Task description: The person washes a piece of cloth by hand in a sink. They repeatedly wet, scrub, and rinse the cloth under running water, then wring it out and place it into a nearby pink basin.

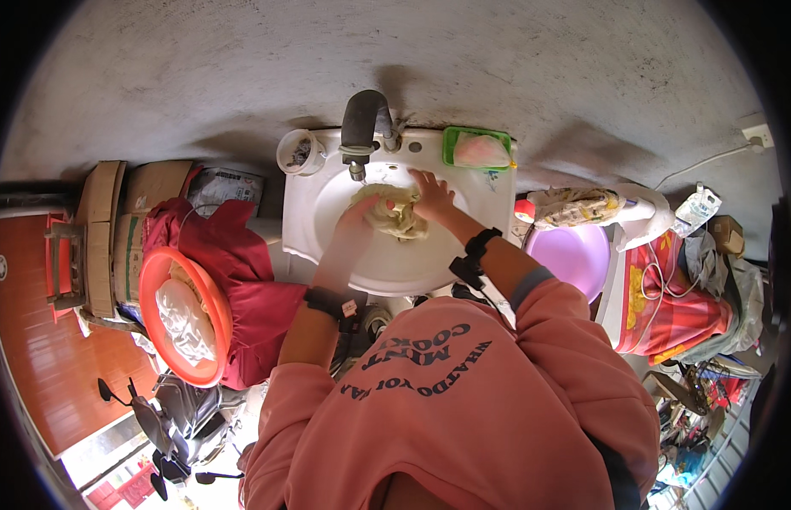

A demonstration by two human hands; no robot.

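Note:
A bunched cream-coloured cloth (pixel 400 220) lies in the white ceramic washbasin (pixel 395 271), below the tap (pixel 365 121), which is wrapped in dark material. My left hand (pixel 357 220) is blurred and grips the left side of the cloth. A pinkish fingertip seems to show among the folds. At the right edge of the cloth is my right hand (pixel 435 196), its fingers spread towards the basin's back wall. Dark straps circle both my wrists. Whether water runs from the tap is hard to tell.
On the basin's back ledge stand a white tub (pixel 300 153) and a green soap dish (pixel 451 150) holding a pinkish packet. To the left, an orange basin (pixel 147 299) with white cloth rests over dark red fabric (pixel 261 319). A purple basin (pixel 571 258) sits at the right.

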